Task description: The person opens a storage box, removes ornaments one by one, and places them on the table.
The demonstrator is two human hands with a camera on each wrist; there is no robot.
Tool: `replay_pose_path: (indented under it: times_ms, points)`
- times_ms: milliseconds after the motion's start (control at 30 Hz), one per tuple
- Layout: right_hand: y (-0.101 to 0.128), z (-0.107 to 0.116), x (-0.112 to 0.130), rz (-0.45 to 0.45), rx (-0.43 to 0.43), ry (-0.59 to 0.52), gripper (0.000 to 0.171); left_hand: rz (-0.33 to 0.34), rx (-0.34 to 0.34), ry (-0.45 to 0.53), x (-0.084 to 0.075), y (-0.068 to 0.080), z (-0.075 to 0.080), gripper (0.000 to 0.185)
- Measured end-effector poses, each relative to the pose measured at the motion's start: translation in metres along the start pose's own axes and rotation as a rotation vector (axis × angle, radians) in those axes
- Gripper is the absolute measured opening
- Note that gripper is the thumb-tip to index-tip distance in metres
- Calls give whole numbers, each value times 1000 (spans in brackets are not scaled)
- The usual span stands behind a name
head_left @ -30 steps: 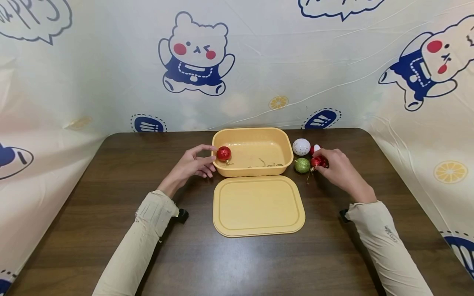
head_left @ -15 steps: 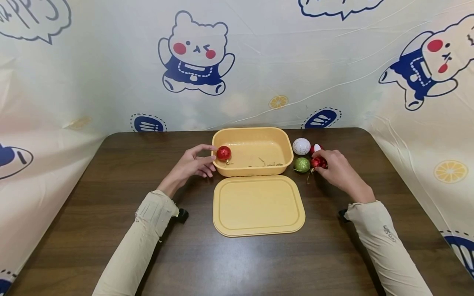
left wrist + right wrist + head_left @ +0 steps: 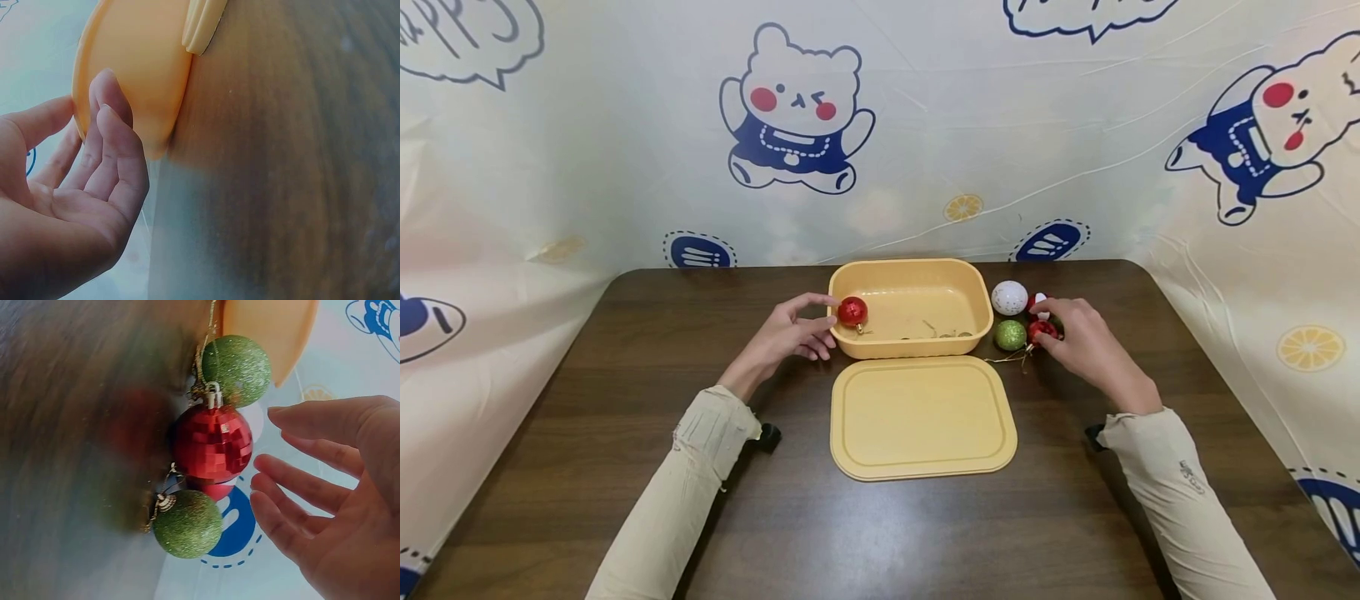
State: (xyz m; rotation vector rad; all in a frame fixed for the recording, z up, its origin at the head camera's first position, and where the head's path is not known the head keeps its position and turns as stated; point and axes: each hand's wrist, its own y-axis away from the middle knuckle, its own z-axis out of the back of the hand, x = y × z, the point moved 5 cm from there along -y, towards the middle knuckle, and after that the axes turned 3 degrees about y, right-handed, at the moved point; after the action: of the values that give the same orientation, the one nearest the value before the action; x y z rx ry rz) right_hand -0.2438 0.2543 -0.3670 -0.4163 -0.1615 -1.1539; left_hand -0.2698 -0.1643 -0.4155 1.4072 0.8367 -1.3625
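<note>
My left hand touches the left rim of the yellow box with fingertips, its other fingers loosely bent beside the wall. Inside the box at that end lies a shiny red bauble. On the right, my right hand hovers by a cluster of baubles, fingers spread and apart from a faceted red bauble in the right wrist view. Glittery green baubles sit on both sides of it, one nearer the box and another farther off. A speckled white bauble stands behind, and a red-and-white one is partly hidden.
The flat yellow lid lies on the brown table just in front of the box. Gold hanging cords trail from the baubles near the lid's back right corner. A printed cloth hangs behind the table.
My right fingers have loosened from around the faceted red bauble and lifted slightly. A gold cord now stretches left toward the lid. The left hand stays at the box rim.
</note>
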Motion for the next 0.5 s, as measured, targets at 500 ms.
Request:
replay_pose_path:
  times_ms: [500]
  points:
    - [-8,14,32,68,-113,-54,28,-11,19,20,1,-2,0,45]
